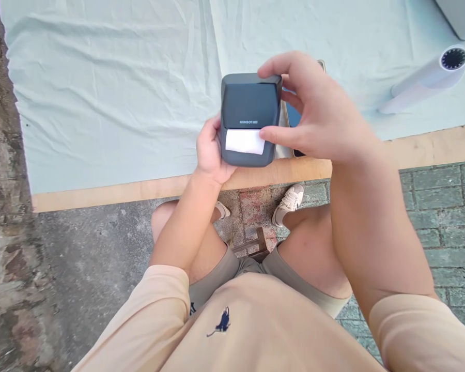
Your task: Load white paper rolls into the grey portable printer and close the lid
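A dark label printer [250, 103] marked NIIMBOT is held up over the table's front edge. A white label [243, 141] sticks out from the slot below its lid. My left hand [211, 150] grips the printer's lower left side, most of its fingers hidden beneath. From the right, my right hand [313, 106] reaches around the printer: the index finger rests on the top right corner, and the thumb touches the label's upper right end. The middle fingers curl by the printer's right side, partly hidden.
A pale cloth [120, 93] covers the table, with bare wood [163, 185] along its front edge. A phone [293, 111] lies partly hidden behind my right hand. To the right is a white cylinder [426, 80] with a dark round end; a grey object [459, 15] sits at the far corner.
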